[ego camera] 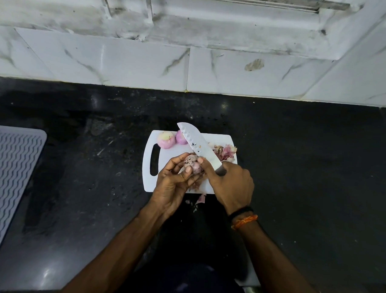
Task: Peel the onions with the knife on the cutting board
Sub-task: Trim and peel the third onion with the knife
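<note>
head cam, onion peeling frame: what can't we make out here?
- Knife handle: hidden inside the right hand.
- Onion being peeled: mostly covered by the left hand fingers and the right thumb; how much skin remains is unclear.
- Blade-to-onion contact: hidden behind the right thumb.
- Second peeled onion: partly behind the blade.
- Ribbed mat: cut off by the left edge.
- Cutting board near edge: partly hidden by both hands.
</note>
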Motion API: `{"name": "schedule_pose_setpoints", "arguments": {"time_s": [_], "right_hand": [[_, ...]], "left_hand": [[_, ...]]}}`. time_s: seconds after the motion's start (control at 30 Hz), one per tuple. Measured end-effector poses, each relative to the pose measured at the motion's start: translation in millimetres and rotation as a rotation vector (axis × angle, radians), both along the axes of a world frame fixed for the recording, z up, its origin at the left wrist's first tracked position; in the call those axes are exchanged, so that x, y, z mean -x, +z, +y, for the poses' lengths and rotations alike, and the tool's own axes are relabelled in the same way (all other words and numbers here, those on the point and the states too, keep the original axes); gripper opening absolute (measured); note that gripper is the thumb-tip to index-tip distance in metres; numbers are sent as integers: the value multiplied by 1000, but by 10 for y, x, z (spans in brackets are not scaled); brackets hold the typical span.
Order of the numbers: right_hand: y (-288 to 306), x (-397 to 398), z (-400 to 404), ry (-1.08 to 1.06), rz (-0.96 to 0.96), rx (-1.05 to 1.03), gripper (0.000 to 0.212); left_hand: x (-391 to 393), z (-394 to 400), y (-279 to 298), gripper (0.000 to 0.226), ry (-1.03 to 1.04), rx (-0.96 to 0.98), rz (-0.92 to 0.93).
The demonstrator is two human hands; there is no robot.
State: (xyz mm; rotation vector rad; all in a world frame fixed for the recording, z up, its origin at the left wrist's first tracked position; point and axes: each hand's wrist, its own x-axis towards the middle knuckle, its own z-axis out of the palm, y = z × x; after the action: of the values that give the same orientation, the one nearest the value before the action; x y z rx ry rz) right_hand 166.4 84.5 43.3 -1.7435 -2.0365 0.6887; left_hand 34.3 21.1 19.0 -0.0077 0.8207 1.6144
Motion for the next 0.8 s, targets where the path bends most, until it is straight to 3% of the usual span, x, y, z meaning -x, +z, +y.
{"name": "schedule_pose_setpoints", "arguments": {"time_s": [0.2,0.33,0.47,0.57,0.8], "right_hand": [[31,-9,9,89,-33,13,64],[22,-42,-62,193,181,123,65],[0,-96,-33,88,323,182,63],[-30,-154,34,2,303,211,72],[-67,-197,109,8,189,218,57]], "left_hand": [[-17,20,-23,34,47,46,17],[7,30,-63,34,77,64,-2],[24,34,-46,38,104,75,-44],[17,44,-21,41,120,78,-50],[28,43,1,50,87,75,-53]]}}
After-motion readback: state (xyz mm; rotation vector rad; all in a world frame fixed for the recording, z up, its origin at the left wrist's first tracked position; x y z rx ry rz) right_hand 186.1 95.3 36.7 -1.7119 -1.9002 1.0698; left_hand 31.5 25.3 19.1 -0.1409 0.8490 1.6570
